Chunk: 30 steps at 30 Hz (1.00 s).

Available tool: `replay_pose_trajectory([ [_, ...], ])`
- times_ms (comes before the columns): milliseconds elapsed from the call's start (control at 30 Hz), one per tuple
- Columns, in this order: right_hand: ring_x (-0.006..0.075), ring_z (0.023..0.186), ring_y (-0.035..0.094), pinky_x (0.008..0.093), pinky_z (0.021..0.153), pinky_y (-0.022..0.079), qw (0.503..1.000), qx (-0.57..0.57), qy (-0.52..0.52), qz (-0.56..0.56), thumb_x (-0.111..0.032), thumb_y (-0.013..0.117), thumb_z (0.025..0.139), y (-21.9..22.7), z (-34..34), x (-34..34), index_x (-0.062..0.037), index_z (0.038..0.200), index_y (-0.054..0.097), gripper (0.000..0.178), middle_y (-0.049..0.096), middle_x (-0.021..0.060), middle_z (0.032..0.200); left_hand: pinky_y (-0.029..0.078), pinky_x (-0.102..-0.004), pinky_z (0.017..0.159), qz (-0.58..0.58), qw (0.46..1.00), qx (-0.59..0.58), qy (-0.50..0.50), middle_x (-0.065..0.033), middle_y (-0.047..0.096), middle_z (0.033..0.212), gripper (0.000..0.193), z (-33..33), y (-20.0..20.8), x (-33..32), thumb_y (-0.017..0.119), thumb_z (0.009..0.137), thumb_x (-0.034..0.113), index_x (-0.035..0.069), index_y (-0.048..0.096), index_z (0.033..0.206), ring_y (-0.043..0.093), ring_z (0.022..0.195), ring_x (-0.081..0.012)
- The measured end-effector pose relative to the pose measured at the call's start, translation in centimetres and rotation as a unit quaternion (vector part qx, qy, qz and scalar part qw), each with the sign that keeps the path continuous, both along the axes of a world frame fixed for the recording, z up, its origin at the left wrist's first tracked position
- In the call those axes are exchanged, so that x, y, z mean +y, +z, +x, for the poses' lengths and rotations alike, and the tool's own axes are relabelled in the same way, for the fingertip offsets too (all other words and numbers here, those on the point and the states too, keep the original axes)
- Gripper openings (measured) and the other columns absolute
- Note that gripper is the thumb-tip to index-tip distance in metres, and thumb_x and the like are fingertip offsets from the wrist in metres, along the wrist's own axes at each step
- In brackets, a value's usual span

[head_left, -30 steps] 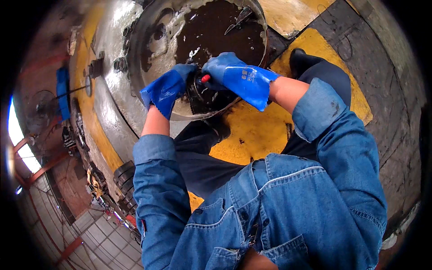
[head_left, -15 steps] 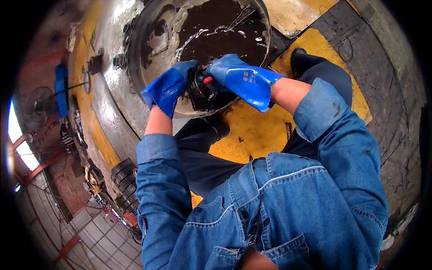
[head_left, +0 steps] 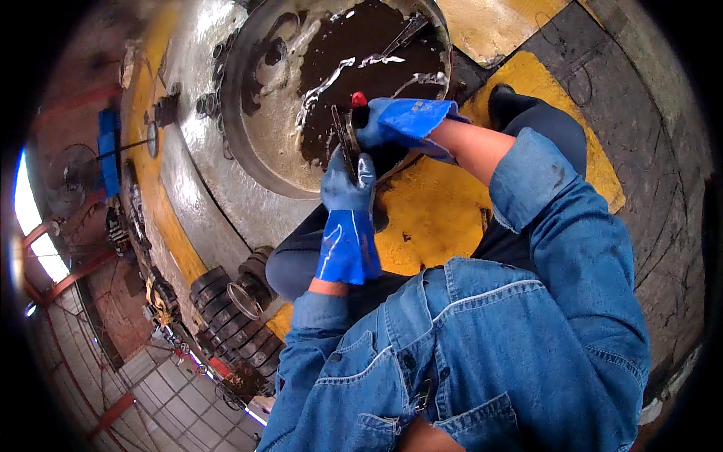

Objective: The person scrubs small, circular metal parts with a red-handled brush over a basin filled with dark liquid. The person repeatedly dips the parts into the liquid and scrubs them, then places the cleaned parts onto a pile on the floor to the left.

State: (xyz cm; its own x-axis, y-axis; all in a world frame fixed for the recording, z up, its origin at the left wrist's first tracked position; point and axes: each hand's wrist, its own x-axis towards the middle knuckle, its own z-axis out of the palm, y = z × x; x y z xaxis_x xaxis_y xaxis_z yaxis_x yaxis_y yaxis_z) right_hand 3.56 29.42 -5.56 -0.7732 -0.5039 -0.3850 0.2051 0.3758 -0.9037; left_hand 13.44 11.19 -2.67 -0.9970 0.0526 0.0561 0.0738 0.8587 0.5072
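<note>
Workshop: round metal basin (head_left: 232, 105) of dark liquid (head_left: 361, 45), stacked dark round parts (head_left: 233, 315), grime-stained yellow flooring (head_left: 429, 218).

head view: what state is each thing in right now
Left hand: gloved, closed on dark part
Dark part: gripped, partly hidden
Right hand: gloved, closed on red-tipped tool
Red-tipped tool: gripped, mostly hidden
Dark liquid: pooled in basin, glossy
Basin: open
Sleeves: rolled up
Yellow board: stained
Ribbed black parts: side by side

Dull metal basin (head_left: 235, 113) holding glossy dark liquid (head_left: 354, 38); at its near rim, shiny rubbery gloves (head_left: 348, 245), matt denim shirt (head_left: 482, 339) below.
</note>
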Motion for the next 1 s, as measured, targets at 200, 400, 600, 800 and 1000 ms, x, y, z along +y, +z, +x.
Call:
replay_pose_trajectory([
  [200,0.0245,0.084,0.072,0.0399,0.079,0.055,0.999,-0.03,0.011,-0.025,-0.042,0.076,0.079,2.0,-0.5,1.1,-0.0056,0.109,0.078,0.047,0.077,0.0136,0.091,0.056,-0.0376,0.073,0.162,0.986,0.03,0.018,-0.0159,0.075,0.088,0.037,-3.0,-3.9,-5.2,0.067,0.102,0.035,0.0,0.072,0.113,0.072,0.081,-0.0264],
  [400,0.037,0.097,0.073,0.0464,0.082,0.059,0.957,0.226,0.055,0.176,-0.038,0.077,0.082,0.9,-1.0,-2.0,-0.0163,0.106,0.078,0.032,0.076,0.0161,0.101,0.051,-0.0284,0.071,0.206,0.969,-0.111,0.074,-0.0071,0.073,0.089,0.042,-6.5,-1.8,-5.9,0.069,0.102,0.037,-0.003,0.072,0.113,0.062,0.078,-0.0118],
  [600,0.0294,0.085,0.075,0.0405,0.076,0.059,0.964,0.192,-0.152,0.105,-0.039,0.074,0.084,0.7,-2.5,-0.8,-0.0136,0.098,0.078,0.03,0.077,0.0124,0.089,0.051,-0.0282,0.071,0.267,0.954,-0.098,0.097,-0.0079,0.073,0.087,0.046,-7.3,1.2,-3.8,0.07,0.102,0.039,-0.006,0.072,0.109,0.063,0.077,-0.011],
  [800,0.0203,0.086,0.07,0.0382,0.078,0.055,0.997,-0.019,-0.028,-0.071,-0.041,0.074,0.085,1.0,-1.7,0.2,-0.0086,0.106,0.078,0.039,0.076,0.0093,0.091,0.051,-0.0278,0.075,0.242,0.958,-0.122,0.09,-0.0043,0.073,0.094,0.042,-8.2,2.7,-4.2,0.069,0.103,0.036,-0.005,0.073,0.113,0.062,0.083,-0.0113],
  [1000,0.0369,0.095,0.072,0.0443,0.082,0.057,0.957,0.26,0.023,0.128,-0.04,0.07,0.086,2.9,-0.4,-0.9,-0.0153,0.099,0.078,0.029,0.076,0.0142,0.096,0.049,-0.03,0.069,0.258,0.944,-0.193,0.07,-0.0049,0.073,0.088,0.048,-9.4,4.1,-4.5,0.067,0.102,0.042,-0.005,0.073,0.107,0.061,0.077,-0.0129],
])
